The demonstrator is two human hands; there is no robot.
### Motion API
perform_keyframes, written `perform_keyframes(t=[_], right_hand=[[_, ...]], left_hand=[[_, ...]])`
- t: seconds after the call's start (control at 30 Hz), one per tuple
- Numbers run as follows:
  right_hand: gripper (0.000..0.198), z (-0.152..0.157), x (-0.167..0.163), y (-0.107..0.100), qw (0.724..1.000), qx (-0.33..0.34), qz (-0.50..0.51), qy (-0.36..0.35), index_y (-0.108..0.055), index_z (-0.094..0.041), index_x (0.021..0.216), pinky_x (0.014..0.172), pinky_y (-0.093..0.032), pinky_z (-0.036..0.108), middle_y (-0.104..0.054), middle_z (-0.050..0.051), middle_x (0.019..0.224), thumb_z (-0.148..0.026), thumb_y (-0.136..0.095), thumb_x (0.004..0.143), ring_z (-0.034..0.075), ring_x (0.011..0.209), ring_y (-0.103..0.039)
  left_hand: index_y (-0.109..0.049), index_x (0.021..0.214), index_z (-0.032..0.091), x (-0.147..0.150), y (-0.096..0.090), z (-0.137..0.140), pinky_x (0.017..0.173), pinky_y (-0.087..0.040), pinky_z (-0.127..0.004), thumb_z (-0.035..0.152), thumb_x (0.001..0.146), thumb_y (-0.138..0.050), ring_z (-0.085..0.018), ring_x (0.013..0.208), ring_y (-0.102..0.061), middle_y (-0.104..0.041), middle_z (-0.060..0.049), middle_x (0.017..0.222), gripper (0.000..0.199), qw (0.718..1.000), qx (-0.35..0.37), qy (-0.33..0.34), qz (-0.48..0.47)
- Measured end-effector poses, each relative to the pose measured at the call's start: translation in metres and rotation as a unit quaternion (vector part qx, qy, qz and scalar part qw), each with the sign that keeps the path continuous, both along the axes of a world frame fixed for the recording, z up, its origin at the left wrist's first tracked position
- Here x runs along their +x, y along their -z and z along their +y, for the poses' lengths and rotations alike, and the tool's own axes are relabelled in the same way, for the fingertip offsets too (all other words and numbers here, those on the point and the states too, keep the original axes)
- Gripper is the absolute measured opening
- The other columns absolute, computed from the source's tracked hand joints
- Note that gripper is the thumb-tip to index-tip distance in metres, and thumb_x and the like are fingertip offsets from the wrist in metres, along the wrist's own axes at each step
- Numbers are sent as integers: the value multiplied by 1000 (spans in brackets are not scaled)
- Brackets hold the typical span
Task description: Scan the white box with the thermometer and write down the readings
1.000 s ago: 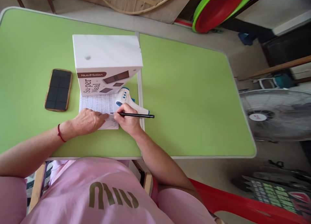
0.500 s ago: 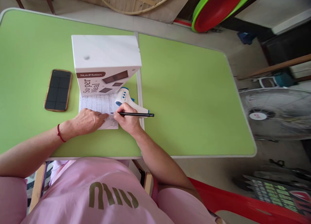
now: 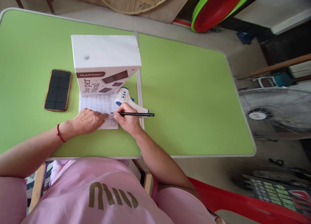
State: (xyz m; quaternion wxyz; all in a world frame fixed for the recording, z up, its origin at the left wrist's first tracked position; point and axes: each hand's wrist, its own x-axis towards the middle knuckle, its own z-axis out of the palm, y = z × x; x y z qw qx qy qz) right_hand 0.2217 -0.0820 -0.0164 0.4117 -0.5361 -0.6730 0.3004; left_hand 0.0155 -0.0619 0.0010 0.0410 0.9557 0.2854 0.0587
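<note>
My right hand (image 3: 128, 119) pinches a black pen (image 3: 137, 114), its tip pointing left at a sheet of paper (image 3: 94, 102) covered in small handwriting. Pressed on the same sheet, my left hand (image 3: 89, 121) lies with its fingertips near the pen tip and nothing in its grasp. A white and blue handheld thermometer (image 3: 121, 96) lies just beyond my right hand, partly over the paper. Behind the sheet stands a white box (image 3: 107, 52) printed "NutriMotion Super Meal", hiding the paper's far edge.
A dark-screened phone (image 3: 57, 90) in a brown case lies left of the box. The green table (image 3: 189, 104) has a metal seam across it. To its right stands a fan (image 3: 267, 115), and a red chair (image 3: 233, 198) is near my right elbow.
</note>
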Motion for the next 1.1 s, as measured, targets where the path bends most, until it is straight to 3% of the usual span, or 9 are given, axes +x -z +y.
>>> perform_keyframes(t=[0.8,1.1], right_hand=[[15,0,1,-1,1000,-2,-6,-1,-44,-22,68,46,-39,25,-51,-4,56,-24,-56,76,10,49,-44],[16,2,3,2,998,28,-22,42,-45,-23,64,45,-40,25,-50,-5,55,-26,-56,76,11,50,-45]], left_hand=[[-64,105,15,0,-2,0,40,-14,-28,20,96,-49,-19,50,-62,-65,-3,66,18,1000,-2,1,14],[-66,103,15,0,0,0,41,-11,-29,19,94,-53,-20,48,-61,-65,-3,64,16,1000,1,2,8]])
